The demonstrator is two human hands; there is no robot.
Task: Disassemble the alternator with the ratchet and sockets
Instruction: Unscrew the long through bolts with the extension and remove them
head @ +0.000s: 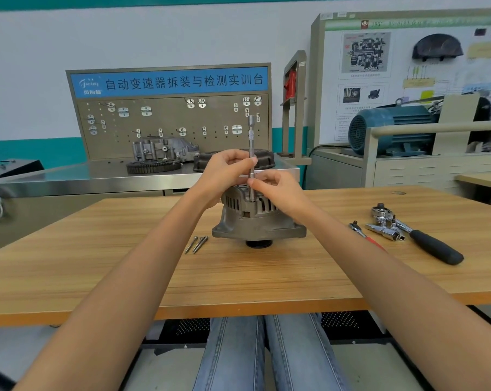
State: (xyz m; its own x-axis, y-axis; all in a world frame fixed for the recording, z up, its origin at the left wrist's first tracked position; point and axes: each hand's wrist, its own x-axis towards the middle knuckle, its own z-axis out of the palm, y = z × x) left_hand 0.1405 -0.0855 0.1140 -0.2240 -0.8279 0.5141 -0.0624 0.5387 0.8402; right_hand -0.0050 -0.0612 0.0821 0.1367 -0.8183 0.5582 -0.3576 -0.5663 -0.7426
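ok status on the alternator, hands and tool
Left hand and right hand both grip the extension bar, upright on the alternator. Three bolts out. Ratchet idle. Nothing blocking.

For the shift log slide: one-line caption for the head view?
Both hands, left hand and right hand, hold an upright extension bar on the alternator; three bolts lie beside it.

This is an automotive training workshop. A pegboard panel (171, 119) with tool hooks and a blue Chinese-lettered header stands on a steel bench beside gearbox castings (161, 152). A wall display board (407, 74) carries diagrams and an instrument cluster, with a blue electric motor (391, 129) before it. Ratchets (416, 235) lie on the wooden surface (126, 263).
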